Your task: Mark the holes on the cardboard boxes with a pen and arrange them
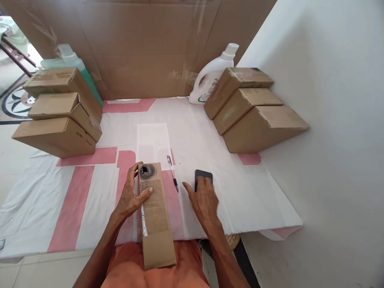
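Observation:
A long cardboard box [159, 220] stretches from my lap up over the table edge. Its far end bears a dark scribbled ring around a small hole. My left hand [133, 196] grips the box from the left, thumb lying on top. Over a dark smartphone [204, 174] on the cloth is my right hand [205, 202], thumb spread to the left and fingers covering the phone's lower part. Those fingertips are slightly blurred; whether they touch the screen I cannot tell. A pen [172, 173] lies between the box and the phone.
White paper [152, 134] lies beyond the box on the pink-and-white cloth [186, 132]. Cardboard boxes [81, 134] stand at left and more boxes [255, 130] at right, with a green-liquid bottle [90, 82] and white jug [207, 80] behind. A cardboard panel [144, 52] closes the back; a wall [336, 160] rises right.

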Demonstrator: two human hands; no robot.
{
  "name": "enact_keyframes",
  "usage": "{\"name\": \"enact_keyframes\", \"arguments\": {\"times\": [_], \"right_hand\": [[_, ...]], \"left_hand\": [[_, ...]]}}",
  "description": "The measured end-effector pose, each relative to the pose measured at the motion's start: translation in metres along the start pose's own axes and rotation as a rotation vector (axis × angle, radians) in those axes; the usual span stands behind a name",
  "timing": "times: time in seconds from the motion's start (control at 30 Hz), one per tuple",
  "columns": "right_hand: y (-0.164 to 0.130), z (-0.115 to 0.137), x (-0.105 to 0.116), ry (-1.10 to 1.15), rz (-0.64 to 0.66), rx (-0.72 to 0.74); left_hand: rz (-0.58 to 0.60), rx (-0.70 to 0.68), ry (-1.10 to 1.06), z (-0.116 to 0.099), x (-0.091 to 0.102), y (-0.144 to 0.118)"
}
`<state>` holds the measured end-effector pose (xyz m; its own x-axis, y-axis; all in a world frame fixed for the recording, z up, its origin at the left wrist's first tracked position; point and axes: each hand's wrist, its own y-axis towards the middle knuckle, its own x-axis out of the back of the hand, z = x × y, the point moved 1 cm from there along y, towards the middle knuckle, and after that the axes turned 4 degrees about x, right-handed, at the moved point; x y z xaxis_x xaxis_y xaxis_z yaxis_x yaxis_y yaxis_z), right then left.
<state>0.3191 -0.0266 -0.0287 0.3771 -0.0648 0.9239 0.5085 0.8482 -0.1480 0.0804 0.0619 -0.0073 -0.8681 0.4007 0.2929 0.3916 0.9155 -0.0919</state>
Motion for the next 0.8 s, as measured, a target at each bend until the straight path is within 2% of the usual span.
{"name": "enact_keyframes", "arguments": {"times": [0.1,0.2,0.3,0.37,0.47,0.6,0.7,0.8], "right_hand": [[-0.009,-0.027,0.009,0.001,-0.007,-0.171],[-0.009,-0.046,0.008,0.098,0.016,-0.268],[-0.004,-0.055,0.004,0.280,0.051,-0.340],[-0.004,-0.054,0.002,0.444,0.109,-0.329],[-0.010,-0.042,0.007,0.813,0.202,-0.314],[-0.022,-0.007,0.030,1.413,0.405,-0.358],[-0.029,0.025,0.049,1.545,0.521,-0.252],[-0.033,0.058,0.059,1.585,0.673,-0.206]], "left_hand": [[-0.001,-0.024,-0.011,0.001,-0.003,0.003],[0.020,-0.027,-0.028,0.001,-0.007,0.005],[0.028,-0.014,-0.037,0.001,-0.009,0.006],[0.015,-0.014,-0.046,0.001,-0.009,0.005],[0.000,-0.024,-0.059,0.004,-0.010,0.003],[-0.020,-0.049,-0.066,0.009,-0.013,0.003],[-0.033,-0.066,-0.060,0.011,-0.015,0.004],[-0.040,-0.079,-0.063,0.011,-0.015,0.004]]}}
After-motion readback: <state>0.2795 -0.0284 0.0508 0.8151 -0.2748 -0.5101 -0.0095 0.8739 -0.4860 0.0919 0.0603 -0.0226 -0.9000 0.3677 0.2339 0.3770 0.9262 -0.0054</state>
